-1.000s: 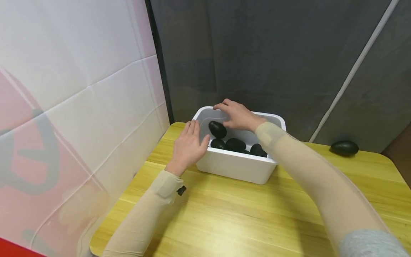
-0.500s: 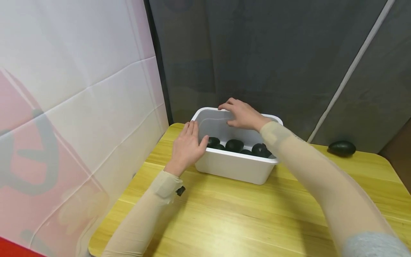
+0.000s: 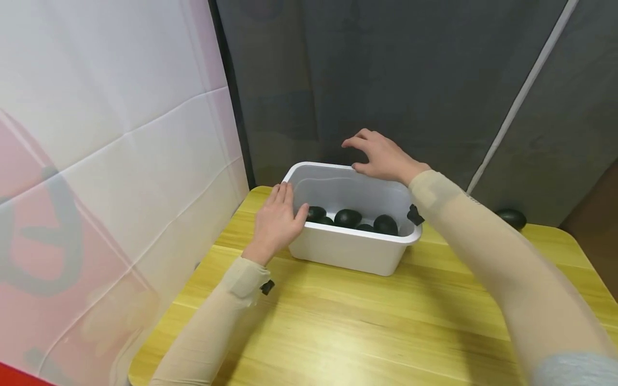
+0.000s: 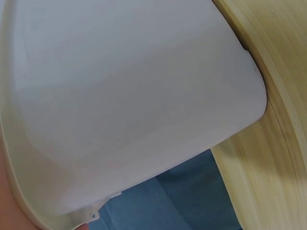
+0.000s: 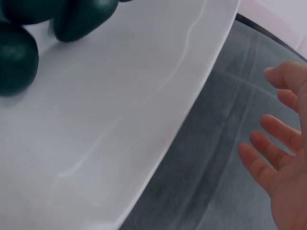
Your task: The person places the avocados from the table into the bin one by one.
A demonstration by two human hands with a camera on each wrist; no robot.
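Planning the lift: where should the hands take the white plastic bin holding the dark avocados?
Probably by the flared rim of the white plastic bin at its two short ends, coming in from the sides. The left hand already rests flat against the left end; the walls look smooth, so the lip under the rim gives purchase.

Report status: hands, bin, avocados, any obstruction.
Left hand flat against white bin end wall. Right hand open above far rim, empty. Avocados inside bin; one more on table behind right arm. Nothing obstructing.
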